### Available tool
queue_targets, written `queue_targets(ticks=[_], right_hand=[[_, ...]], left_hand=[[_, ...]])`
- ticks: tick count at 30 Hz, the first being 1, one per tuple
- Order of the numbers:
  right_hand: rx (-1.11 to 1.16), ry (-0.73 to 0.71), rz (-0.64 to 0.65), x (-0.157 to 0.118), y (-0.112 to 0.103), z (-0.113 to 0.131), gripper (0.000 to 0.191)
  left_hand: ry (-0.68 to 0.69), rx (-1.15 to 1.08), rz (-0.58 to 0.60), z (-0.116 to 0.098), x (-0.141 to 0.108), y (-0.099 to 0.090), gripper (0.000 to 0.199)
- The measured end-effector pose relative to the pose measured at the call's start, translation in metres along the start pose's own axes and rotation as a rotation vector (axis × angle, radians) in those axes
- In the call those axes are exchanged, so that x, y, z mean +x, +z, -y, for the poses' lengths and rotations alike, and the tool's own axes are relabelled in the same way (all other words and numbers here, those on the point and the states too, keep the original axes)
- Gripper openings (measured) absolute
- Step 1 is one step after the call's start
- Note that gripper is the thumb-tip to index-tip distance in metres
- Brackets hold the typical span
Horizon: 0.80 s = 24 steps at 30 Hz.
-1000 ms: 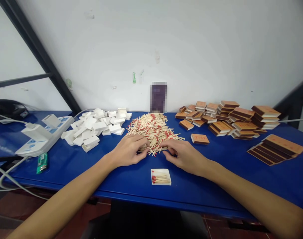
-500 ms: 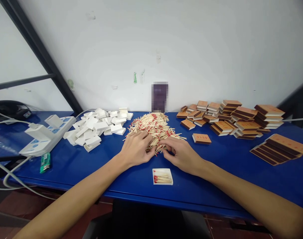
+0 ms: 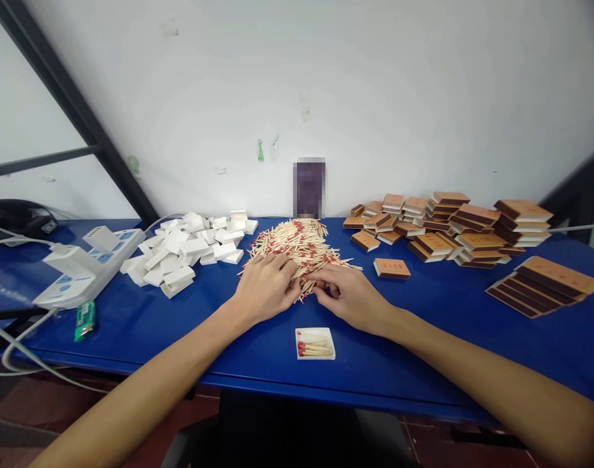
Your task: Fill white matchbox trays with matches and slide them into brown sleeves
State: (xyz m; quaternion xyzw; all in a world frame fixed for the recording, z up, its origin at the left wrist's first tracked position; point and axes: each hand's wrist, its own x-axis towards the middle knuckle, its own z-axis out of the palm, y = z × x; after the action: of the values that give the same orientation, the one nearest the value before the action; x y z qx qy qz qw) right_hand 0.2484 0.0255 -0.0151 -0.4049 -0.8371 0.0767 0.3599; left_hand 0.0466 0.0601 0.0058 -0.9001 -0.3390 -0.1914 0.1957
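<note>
A heap of loose red-tipped matches (image 3: 301, 240) lies at the middle of the blue table. My left hand (image 3: 268, 286) rests against the heap's near left side, fingers curled and thumb drawn in on some matches. From the right, my right hand (image 3: 348, 296) meets the near edge of the heap, with thumb and forefinger closing on matches there. Its other fingers are bent, and the fingertips of both hands are partly hidden. Just nearer to me than the hands, a white matchbox tray (image 3: 332, 348) holds several matches, heads to the left.
White empty trays (image 3: 180, 244) are piled at the left, beside a power strip (image 3: 90, 276) with cables and a green packet (image 3: 85, 320). At the right stand stacks of brown matchboxes (image 3: 479, 240), a single matchbox (image 3: 392, 268) and a leaning row of matchboxes (image 3: 545, 286).
The whole view has shifted slightly. Both hands stay at the near edge of the match heap, with only small finger movement. The tray's contents look the same.
</note>
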Motion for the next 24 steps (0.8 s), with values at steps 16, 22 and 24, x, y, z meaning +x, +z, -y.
queue_targets(ticks=[16,22,24], right_hand=[[0.161,-0.003,-0.101,-0.003,-0.008,0.004,0.016],[0.277,0.216,-0.009,0.0,-0.006,0.009,0.019],[0.371,0.29,0.03,0.001,-0.005,0.011,0.021]], left_hand=[[-0.045,-0.089,-0.047,0.008,-0.006,-0.006,0.02],[-0.049,-0.17,-0.073,0.003,-0.007,-0.006,0.021],[-0.042,-0.188,-0.062,0.002,-0.006,-0.005,0.021]])
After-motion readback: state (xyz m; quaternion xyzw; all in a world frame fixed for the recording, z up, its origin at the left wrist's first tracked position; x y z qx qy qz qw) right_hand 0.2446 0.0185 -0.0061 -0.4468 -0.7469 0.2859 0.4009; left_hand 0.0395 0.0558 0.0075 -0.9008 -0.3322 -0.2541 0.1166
